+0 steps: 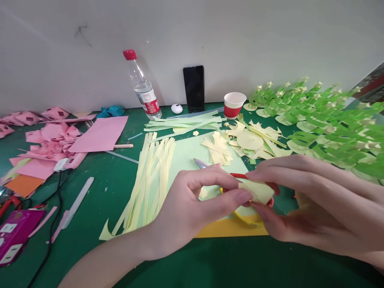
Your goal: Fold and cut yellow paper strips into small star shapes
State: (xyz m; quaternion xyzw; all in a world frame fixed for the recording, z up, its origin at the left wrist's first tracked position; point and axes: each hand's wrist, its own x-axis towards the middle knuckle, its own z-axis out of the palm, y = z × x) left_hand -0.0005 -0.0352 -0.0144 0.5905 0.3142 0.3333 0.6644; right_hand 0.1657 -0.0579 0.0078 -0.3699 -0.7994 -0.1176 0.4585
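Note:
A small folded piece of pale yellow paper (pixel 260 191) is pinched between both hands. My left hand (pixel 195 204) grips its left end with thumb and fingers. From the other side, my right hand (pixel 312 196) closes thumb and fingers on the same piece. Beneath the hands lie scissors (pixel 200 163) with a silver blade and red and yellow handles, largely covered by the fingers. To the left, long pale yellow paper strips (pixel 150 180) rest on a light green sheet (pixel 186 156). Cream paper scraps (pixel 217 147) lie beyond the hands.
Along the wall stand a water bottle (pixel 145 94), a black phone (pixel 194 89) and a red and white paper cup (pixel 234 105). Green paper plants (pixel 330 124) crowd the right. Pink paper pieces (pixel 51 140), a glue stick (pixel 78 202) and a purple power strip (pixel 19 236) lie left.

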